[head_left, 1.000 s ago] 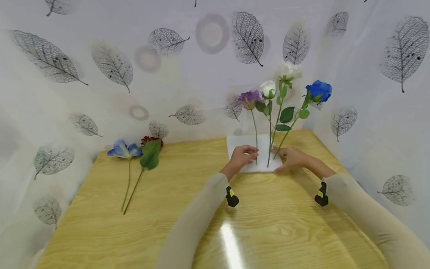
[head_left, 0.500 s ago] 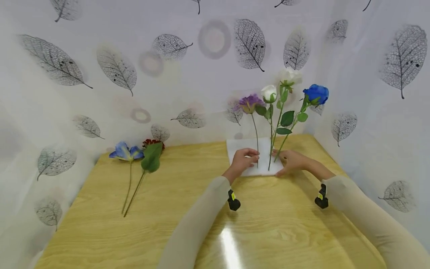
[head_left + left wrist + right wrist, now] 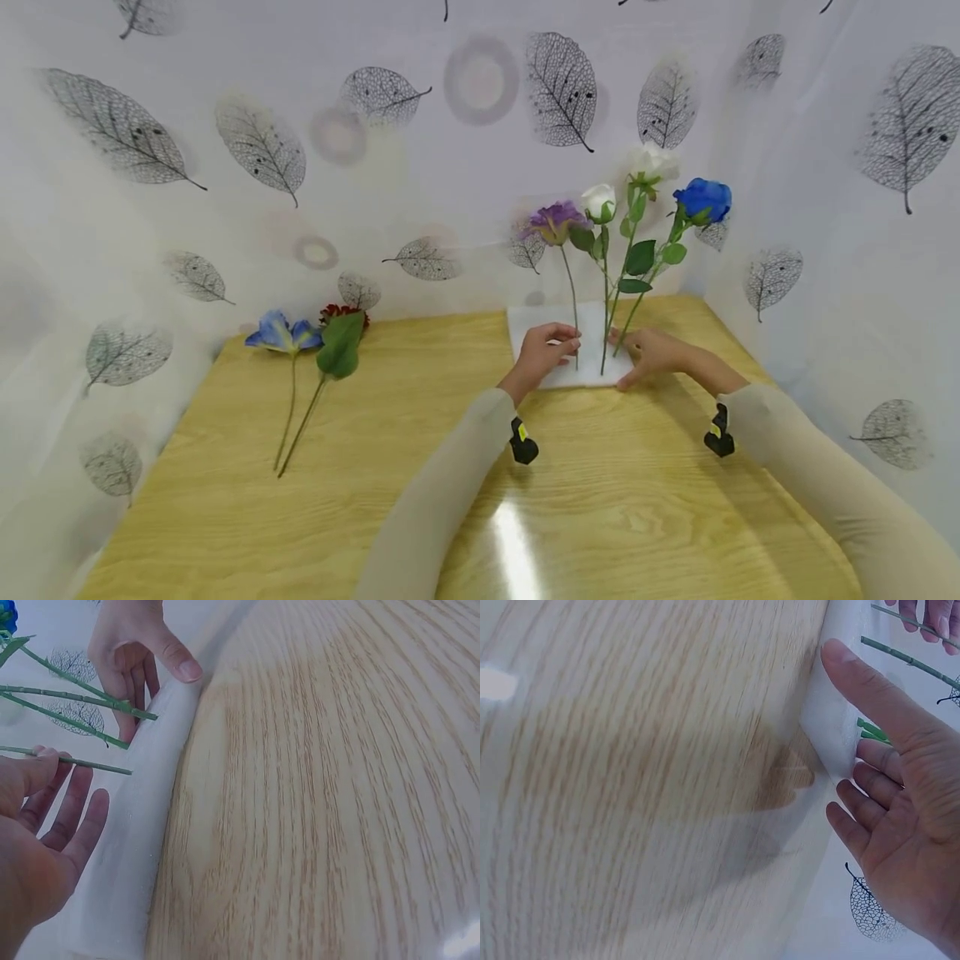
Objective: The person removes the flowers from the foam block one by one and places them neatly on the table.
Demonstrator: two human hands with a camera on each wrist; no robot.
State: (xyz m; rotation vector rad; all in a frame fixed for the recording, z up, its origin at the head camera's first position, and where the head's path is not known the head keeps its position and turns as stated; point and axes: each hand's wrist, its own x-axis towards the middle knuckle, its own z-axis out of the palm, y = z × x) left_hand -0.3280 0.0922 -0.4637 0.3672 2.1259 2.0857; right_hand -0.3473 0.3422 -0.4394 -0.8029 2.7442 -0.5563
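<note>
On the table [image 3: 420,450], one blue flower [image 3: 279,335] and one red flower [image 3: 345,309] lie toward nine o'clock of one foam [image 3: 542,318], heads away. The left hand's [image 3: 547,352] grip is clamped on one purple flower [image 3: 557,222], standing at the foam, its long axis near upright, head just before twelve. The right hand [image 3: 651,354], fingers apart from thumb, touches the foam. Toward three stand two white roses [image 3: 599,202] and one blue rose [image 3: 703,200], leaning toward one.

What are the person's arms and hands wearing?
Long, plain beige sleeves that reach the wrists. The left hand and right hand wear no gloves. By each sleeve's end is a small, lumpy black gadget with a yellow patch.
</note>
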